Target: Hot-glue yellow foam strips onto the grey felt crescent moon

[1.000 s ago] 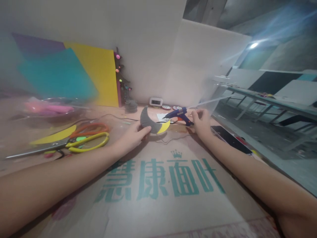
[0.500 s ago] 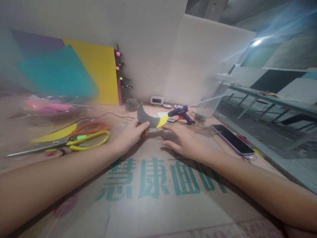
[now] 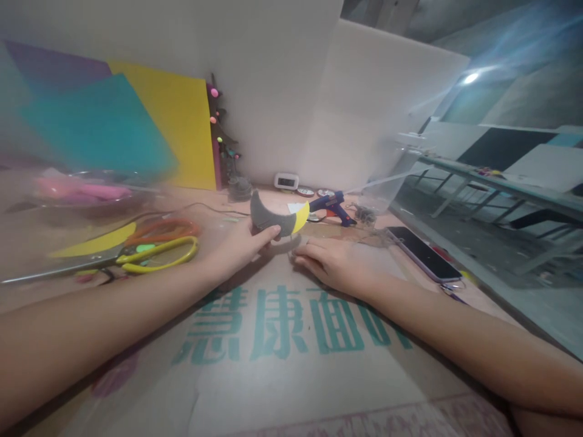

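Note:
My left hand (image 3: 259, 238) grips a grey crescent-moon cutout (image 3: 269, 220), thumb on its front face. The crescent's right end is yellow, and it is held up off the table. My right hand (image 3: 330, 262) rests just to the right and lower, its fingers drawn together in a pinch. A thin, faint line shows by its fingertips; what they hold is too small to tell. Behind the crescent lies a dark blue glue gun (image 3: 334, 207), its nozzle end hidden by the yellow tip.
Scissors (image 3: 157, 255) with orange and yellow handles lie left beside a yellow felt piece (image 3: 95, 240). A clear bowl (image 3: 86, 188) holds pink things. A phone (image 3: 423, 254) lies right, near the table edge. A small white clock (image 3: 286, 181) and decorated stand (image 3: 237, 185) are behind.
My right hand has moved down and away from the crescent's yellow end, and its spread fingers have closed together. The left hand still grips the crescent, little moved. The view has shifted slightly.

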Tool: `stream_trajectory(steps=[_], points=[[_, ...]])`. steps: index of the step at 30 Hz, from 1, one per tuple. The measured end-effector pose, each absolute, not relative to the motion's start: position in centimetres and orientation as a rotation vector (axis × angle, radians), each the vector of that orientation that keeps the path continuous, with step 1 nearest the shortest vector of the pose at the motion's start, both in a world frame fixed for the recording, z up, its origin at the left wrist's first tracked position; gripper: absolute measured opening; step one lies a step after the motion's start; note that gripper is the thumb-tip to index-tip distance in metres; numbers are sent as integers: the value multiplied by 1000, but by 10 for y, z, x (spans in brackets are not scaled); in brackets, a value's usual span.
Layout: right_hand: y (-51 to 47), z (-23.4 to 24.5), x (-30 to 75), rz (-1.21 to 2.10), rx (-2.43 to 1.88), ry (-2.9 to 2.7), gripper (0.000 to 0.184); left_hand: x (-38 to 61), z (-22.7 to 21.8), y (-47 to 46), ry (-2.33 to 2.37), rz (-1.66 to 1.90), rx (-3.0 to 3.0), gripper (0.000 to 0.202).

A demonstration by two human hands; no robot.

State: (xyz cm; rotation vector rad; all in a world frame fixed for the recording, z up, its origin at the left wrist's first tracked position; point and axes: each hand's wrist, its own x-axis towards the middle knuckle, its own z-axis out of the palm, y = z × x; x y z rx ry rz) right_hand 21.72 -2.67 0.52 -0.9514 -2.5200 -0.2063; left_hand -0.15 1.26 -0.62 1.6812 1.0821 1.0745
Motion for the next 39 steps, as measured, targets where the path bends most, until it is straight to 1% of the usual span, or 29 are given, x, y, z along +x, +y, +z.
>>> stream_trajectory(steps=[5,12,14,17,19,23,26,34,37,39], points=[[-25,8,218,-82,-1161,-2447,28,-1,-5,9,1108,1051,1656,34],[-12,1,225,188,-1150,-2040,25,0,1,5,1162,1037,1633,22],[-7,-2,229,253,-1141,-1944,31,1,1,4,1152,1032,1639,19],[-4,-2,231,286,-1150,-1958,39,0,0,4,1117,1032,1638,19],[-5,-1,230,264,-1148,-2011,36,0,0,3,1092,1022,1642,23],[-6,-3,227,255,-1090,-2030,21,-1,1,3,1083,1013,1674,33],[-6,-4,226,338,-1071,-1975,20,-1,2,4,1083,1002,1732,36],[-8,-2,224,257,-1081,-1945,17,1,8,-2,1003,960,1846,29],[-8,-3,223,271,-1089,-1968,18,1,9,-4,1006,994,1888,22],[-9,-3,224,246,-1095,-1986,19,1,9,-4,1039,1003,1869,21]])
